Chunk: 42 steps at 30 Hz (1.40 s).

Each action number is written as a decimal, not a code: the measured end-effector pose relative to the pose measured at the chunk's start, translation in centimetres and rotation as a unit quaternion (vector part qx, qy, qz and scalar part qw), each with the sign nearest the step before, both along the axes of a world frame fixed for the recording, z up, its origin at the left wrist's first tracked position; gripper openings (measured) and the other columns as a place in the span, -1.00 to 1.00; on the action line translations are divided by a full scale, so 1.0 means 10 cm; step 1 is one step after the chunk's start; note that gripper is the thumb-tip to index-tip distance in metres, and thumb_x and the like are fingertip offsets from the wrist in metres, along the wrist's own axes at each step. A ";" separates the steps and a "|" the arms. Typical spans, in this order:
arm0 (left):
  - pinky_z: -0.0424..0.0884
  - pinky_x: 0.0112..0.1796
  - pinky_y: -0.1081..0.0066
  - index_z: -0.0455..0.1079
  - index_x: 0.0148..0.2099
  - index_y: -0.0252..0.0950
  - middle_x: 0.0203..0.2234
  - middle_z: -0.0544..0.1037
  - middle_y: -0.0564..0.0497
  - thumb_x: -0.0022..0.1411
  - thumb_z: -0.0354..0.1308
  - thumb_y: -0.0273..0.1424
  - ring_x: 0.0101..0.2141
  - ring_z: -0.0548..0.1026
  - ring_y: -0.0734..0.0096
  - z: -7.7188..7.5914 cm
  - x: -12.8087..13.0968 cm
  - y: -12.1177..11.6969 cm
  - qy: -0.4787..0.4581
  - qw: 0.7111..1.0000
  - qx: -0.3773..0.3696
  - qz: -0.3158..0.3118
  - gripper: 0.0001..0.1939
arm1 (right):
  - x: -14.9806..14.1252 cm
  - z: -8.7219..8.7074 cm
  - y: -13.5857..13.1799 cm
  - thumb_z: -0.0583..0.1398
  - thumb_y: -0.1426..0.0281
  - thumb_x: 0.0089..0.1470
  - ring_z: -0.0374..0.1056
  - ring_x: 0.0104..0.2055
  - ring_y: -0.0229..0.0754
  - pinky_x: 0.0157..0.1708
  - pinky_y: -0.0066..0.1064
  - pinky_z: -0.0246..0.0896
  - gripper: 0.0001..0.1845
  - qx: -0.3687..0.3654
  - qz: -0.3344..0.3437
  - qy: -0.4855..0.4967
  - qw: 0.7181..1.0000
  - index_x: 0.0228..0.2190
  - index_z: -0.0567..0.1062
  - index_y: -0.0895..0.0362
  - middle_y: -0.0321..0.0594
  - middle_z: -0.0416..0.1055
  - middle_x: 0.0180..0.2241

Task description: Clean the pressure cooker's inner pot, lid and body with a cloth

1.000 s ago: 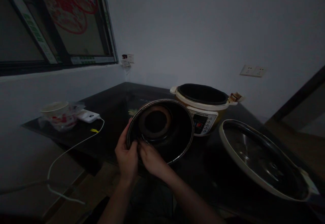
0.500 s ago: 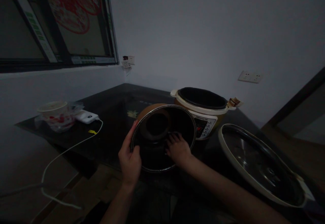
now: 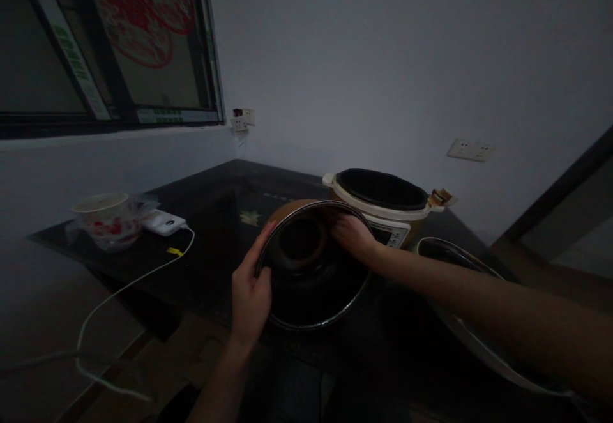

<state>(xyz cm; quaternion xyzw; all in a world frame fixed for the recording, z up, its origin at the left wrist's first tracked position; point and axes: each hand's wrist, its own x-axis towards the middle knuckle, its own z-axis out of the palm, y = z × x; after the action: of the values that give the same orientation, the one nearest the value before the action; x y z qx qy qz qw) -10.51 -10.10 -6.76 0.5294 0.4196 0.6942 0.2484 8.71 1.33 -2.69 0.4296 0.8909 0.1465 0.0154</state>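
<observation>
A dark-lined cooker inner pot (image 3: 316, 292) with a tan outside is tilted on its side, its mouth towards me. Gripping its left rim, my left hand (image 3: 251, 289) has the thumb inside the wall and the fingers behind. My right hand (image 3: 353, 234) reaches into the pot by the upper right wall. Shadow hides those fingertips, so I cannot tell whether they hold anything. Behind the pot stands the electric pressure cooker (image 3: 378, 209), lidless, its panel partly covered by the pot and my right arm. The cooker lid (image 3: 460, 327) lies to the right, largely behind my forearm.
On the black table (image 3: 205, 186), a bagged paper tub (image 3: 103, 222) sits at the left beside a white device (image 3: 165, 222). From that device a white cable (image 3: 119, 289) hangs over the table edge. Wall sockets (image 3: 469, 149) are at the back right.
My right hand has moved from the lower right of the pot's inside up to its upper right wall. My right forearm has risen and now covers much of the lid.
</observation>
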 end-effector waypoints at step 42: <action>0.31 0.14 0.29 0.44 0.10 -0.14 0.04 0.52 0.09 0.05 0.04 -0.65 0.09 0.43 0.27 -0.15 -0.03 -0.11 -0.025 0.991 0.020 0.131 -0.41 | -0.14 -0.88 -1.23 0.12 0.37 0.15 0.18 0.23 0.17 0.25 0.00 0.01 -0.52 -0.059 -0.047 0.105 0.992 0.04 0.44 0.38 0.17 0.33 0.12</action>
<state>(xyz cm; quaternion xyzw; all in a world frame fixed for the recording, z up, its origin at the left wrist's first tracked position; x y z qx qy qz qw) -10.85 -11.15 -8.27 0.4575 0.4651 0.7420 0.1547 7.33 -11.01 -11.44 0.4823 0.8735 0.0466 -0.0457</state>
